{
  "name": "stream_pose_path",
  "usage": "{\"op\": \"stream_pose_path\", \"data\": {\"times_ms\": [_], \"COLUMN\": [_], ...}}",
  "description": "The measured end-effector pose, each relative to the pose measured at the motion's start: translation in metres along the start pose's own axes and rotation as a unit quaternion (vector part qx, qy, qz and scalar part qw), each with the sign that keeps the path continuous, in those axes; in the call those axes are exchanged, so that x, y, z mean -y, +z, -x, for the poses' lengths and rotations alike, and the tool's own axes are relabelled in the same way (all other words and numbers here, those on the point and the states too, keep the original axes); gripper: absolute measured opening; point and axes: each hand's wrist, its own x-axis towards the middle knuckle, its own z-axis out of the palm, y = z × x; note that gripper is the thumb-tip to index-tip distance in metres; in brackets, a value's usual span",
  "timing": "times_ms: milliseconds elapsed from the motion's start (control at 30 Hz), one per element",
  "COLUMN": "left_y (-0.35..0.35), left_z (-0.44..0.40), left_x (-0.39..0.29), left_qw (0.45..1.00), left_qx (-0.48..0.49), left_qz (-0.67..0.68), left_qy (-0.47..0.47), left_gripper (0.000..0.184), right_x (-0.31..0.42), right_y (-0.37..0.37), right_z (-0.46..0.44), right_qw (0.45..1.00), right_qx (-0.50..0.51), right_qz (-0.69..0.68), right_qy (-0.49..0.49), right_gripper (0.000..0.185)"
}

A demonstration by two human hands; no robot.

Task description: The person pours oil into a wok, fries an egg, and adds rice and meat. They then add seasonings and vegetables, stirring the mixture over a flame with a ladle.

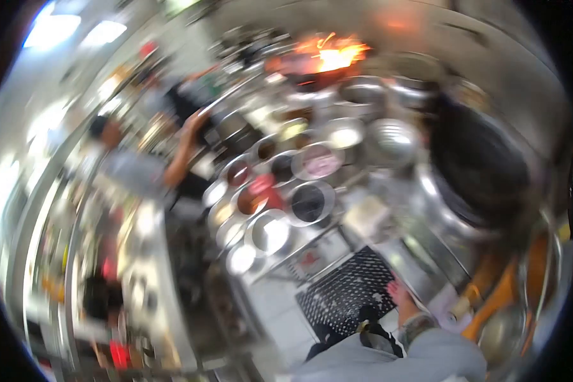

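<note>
Low in the view, my right hand [398,294] hangs below a grey sleeve [445,353], over the edge of a black perforated floor mat [349,294]. Motion smears its fingers, and I cannot make out anything in it. Beside it runs the metal counter edge [434,266]. My left hand is out of sight. In front stand several round metal containers of sauces and ingredients, among them one with dark contents [311,202] and one with pinkish contents [319,160].
Flames rise from a wok [315,73] at the back. A co-worker [134,167] on the left stretches a hand [194,122] to a long handle. A big dark wok [481,169] stands right. Shelving [76,210] lines the left, and an orange object [500,296] sits lower right.
</note>
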Motion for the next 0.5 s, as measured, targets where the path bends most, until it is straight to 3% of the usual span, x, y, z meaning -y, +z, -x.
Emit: {"op": "stream_pose_path", "data": {"times_ms": [67,100,133,167,200,233,267,300,333,367,433,500], "left_y": [0.040,0.061,0.066,0.080,0.062,0.051,0.029,0.010,0.004,-0.005,-0.036,-0.084], "left_z": [0.027,0.039,0.042,0.025,0.030,0.030,0.032,0.030,0.020,0.006,-0.013,-0.025], "left_x": [0.041,0.046,0.026,0.035,0.013,-0.002,-0.023,-0.036,-0.037,-0.034,-0.039,-0.046], "left_qw": [0.999,0.999,0.996,0.992,0.988,0.982,0.977,0.972,0.970,0.955,0.933,0.894], "left_qx": [0.016,0.012,-0.029,-0.073,-0.088,-0.132,-0.148,-0.160,-0.164,-0.199,-0.238,-0.313], "left_qz": [-0.036,-0.033,0.065,0.092,0.124,0.133,0.152,0.166,0.173,0.216,0.268,0.321], "left_qy": [0.033,0.036,-0.054,-0.044,-0.033,-0.028,-0.034,-0.038,-0.041,-0.033,-0.024,0.007], "left_gripper": [0.043,0.043,0.053,0.055,0.053,0.050,0.048,0.047,0.047,0.044,0.041,0.034], "right_x": [0.038,0.018,0.001,0.003,-0.011,-0.004,-0.006,-0.006,-0.004,0.007,-0.044,-0.031], "right_y": [0.030,0.013,-0.026,-0.033,-0.033,-0.021,-0.022,-0.025,-0.039,0.021,-0.054,-0.031], "right_z": [0.039,0.018,-0.017,-0.019,-0.027,-0.005,0.003,0.002,0.001,0.063,-0.022,-0.003], "right_qw": [0.997,0.994,0.994,0.973,0.985,0.956,0.925,0.905,0.888,0.852,0.811,0.788], "right_qx": [-0.003,-0.067,0.040,0.170,-0.001,-0.098,-0.081,-0.050,0.071,-0.044,-0.059,-0.005], "right_qz": [0.059,0.043,0.000,-0.038,-0.008,0.237,0.346,0.373,0.357,0.481,0.546,0.593], "right_qy": [0.059,0.074,0.098,0.155,0.172,0.144,0.131,0.200,0.282,0.203,0.201,0.166], "right_gripper": [0.059,0.041,0.032,0.033,0.027,0.026,0.022,0.011,0.014,0.012,0.014,0.012]}}
